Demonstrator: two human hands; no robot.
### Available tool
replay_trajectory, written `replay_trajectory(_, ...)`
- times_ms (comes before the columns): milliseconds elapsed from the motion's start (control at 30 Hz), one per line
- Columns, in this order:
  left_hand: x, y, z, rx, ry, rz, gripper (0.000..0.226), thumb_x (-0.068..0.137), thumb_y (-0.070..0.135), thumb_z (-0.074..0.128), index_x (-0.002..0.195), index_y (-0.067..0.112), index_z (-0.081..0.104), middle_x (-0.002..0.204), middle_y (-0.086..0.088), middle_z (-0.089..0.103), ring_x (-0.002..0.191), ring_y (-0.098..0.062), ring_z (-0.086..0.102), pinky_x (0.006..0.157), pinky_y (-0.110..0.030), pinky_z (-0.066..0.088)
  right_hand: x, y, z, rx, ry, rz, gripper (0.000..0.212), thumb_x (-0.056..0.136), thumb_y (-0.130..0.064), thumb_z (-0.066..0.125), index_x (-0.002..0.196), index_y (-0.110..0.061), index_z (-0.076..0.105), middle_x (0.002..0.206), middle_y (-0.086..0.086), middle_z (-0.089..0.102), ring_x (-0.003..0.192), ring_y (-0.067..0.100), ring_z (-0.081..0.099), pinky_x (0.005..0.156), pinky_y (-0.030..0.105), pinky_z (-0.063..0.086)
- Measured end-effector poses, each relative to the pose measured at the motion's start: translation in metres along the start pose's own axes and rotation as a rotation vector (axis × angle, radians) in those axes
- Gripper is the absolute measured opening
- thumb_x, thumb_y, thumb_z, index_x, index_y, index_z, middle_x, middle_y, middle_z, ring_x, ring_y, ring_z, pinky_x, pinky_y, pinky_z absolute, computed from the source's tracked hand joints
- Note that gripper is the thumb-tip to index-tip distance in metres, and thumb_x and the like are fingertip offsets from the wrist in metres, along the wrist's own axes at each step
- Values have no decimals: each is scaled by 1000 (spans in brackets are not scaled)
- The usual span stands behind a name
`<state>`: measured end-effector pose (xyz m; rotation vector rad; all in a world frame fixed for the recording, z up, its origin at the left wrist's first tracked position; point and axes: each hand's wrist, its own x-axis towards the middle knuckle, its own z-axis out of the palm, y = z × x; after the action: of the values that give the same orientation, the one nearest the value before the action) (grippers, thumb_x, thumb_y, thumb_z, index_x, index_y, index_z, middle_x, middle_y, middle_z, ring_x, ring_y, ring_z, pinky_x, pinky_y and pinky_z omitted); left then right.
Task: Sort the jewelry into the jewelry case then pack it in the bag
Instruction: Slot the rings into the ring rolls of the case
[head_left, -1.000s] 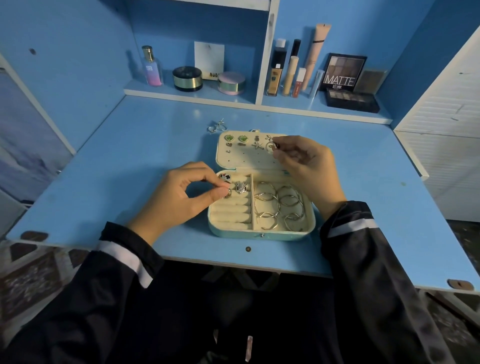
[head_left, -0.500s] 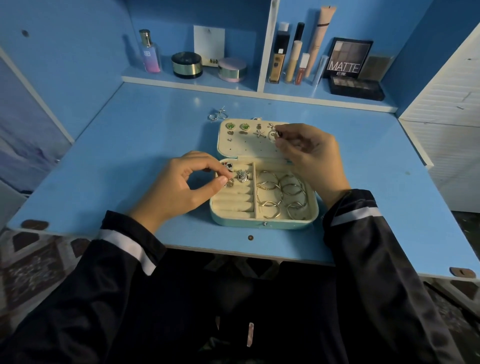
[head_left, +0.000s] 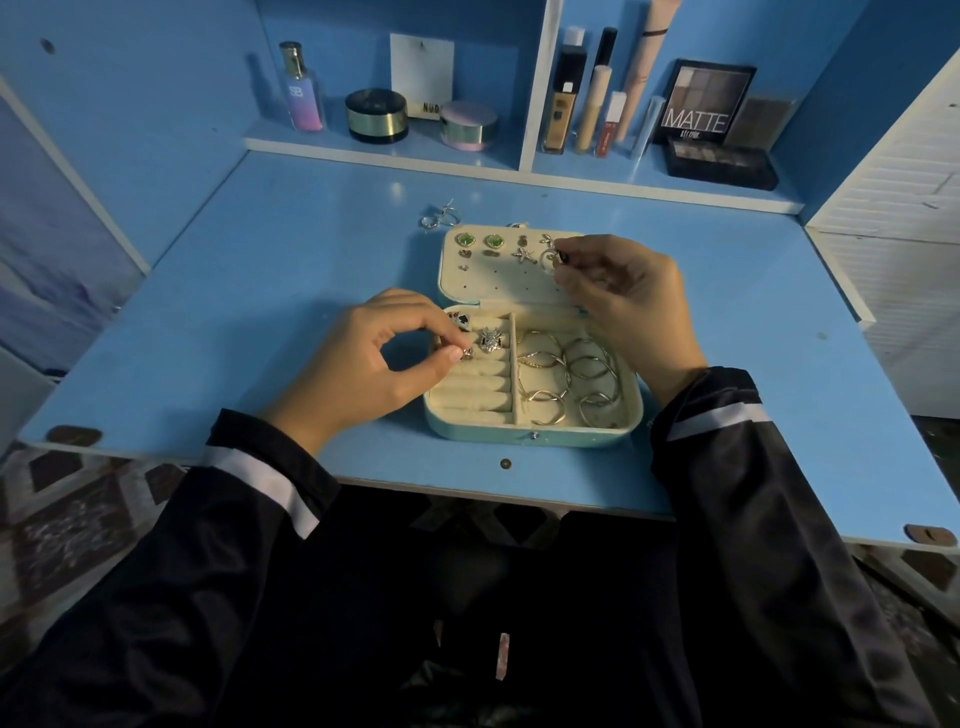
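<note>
Left hand (head_left: 374, 361) pinched a ring (head_left: 467, 354), right hand (head_left: 623, 296) an earring (head_left: 548, 258). Either could've slipped from those fingers onto the surface (head_left: 249, 291).

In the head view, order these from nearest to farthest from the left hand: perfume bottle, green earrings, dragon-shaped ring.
1. Dragon-shaped ring, in the case base, beside the left hand.
2. Green earrings, on the open lid.
3. Perfume bottle, on the back shelf.
</note>
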<state>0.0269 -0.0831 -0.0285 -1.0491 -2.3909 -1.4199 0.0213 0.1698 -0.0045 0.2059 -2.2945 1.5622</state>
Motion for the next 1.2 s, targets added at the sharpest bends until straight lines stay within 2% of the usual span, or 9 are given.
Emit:
replay_trajectory(167,1,0,1,20,-3,-1,8,88,20,67,92,19,73,89,4,69,92,-21,62,87,-37,48,0,-1,0,2,4,-3,22,86,-4,71,108,-5,71,91,-1,71,79,0,65,80,18,53)
replay_trajectory(300,0,-1,1,32,21,-22,13,86,26,67,91,17,75,93,5,66,98,-16,60,92,-36,47,0,0,1,4,1,-5,21,86,-3,70,107,-4,70,92,0,72,81,2,66,81,18,52)
replay_trajectory(500,2,-2,-1,82,-4,-19,10,84,26,70,87,19,75,91,9,67,97,-11,60,93,-25,40,-1,-2,1,22,-5,4,23,86,-2,70,109,-5,70,91,-1,70,79,-2,64,79,15,51)
replay_trajectory(600,4,-1,-2,105,-5,-9,12,83,26,70,84,17,76,88,7,68,94,-12,61,92,-26,41,0,-3,1,33,-6,3,23,86,-2,70,109,-2,70,91,1,70,79,-1,64,79,16,51)
replay_trajectory(733,5,-1,-2,94,6,-51,17,83,29,68,84,14,76,89,16,66,93,-11,61,91,-31,45,-1,-4,1,44,-23,-3,23,86,-3,71,108,-3,71,93,3,72,83,5,65,82,20,52)
replay_trajectory(867,2,-3,-2,-16,-9,-95,7,84,30,69,86,29,75,92,13,66,96,-20,62,91,-36,48,-7,-8,1,51,-74,-22,21,86,-3,69,107,-7,71,95,3,72,85,6,66,82,19,51)
replay_trajectory(967,2,-3,-4,-73,-28,-118,8,85,31,69,88,32,76,96,9,66,98,-20,63,93,-34,48,-10,-12,1,50,-94,-40,21,87,-3,69,107,-10,71,98,5,73,87,6,66,81,18,51)
replay_trajectory(1100,4,-3,-7,-113,-14,-124,12,89,27,66,95,22,75,99,3,66,100,-19,64,93,-30,47,-15,-19,2,61,-165,-53,23,86,-4,71,107,-14,71,102,4,73,91,11,69,84,22,53)
replay_trajectory(1200,6,-6,-6,-33,54,-105,13,93,14,63,101,13,74,104,1,67,104,-15,63,95,-30,49,-22,-22,6,33,-262,-76,28,84,-2,72,109,-16,70,101,-1,72,92,10,70,88,22,53)
